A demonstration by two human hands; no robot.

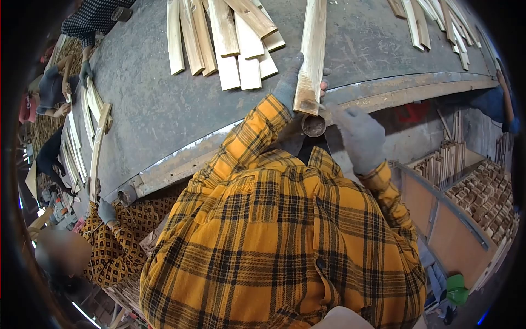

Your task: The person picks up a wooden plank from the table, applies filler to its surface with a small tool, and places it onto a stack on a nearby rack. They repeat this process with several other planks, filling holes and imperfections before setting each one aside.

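A long pale wooden slat [311,55] lies over the table's near edge, its near end stained brown. My left hand [287,85], in a grey glove, is wrapped round the slat close to that end, with bare fingertips showing on the far side. My right hand [361,137], also gloved, is closed beside the stained end, its fingers pointing at it. Whatever the right fingers may hold is too small or hidden to make out. Just below the slat's end, a round cup [314,126] with brown stuff inside sits at the table edge.
Several loose slats [224,38] lie on the grey table [153,109], with more slats [438,22] at the far right. Two co-workers are at the left, one holding a slat [99,145]. A bin of stacked wood pieces [485,192] stands at the right, near a green object [456,289].
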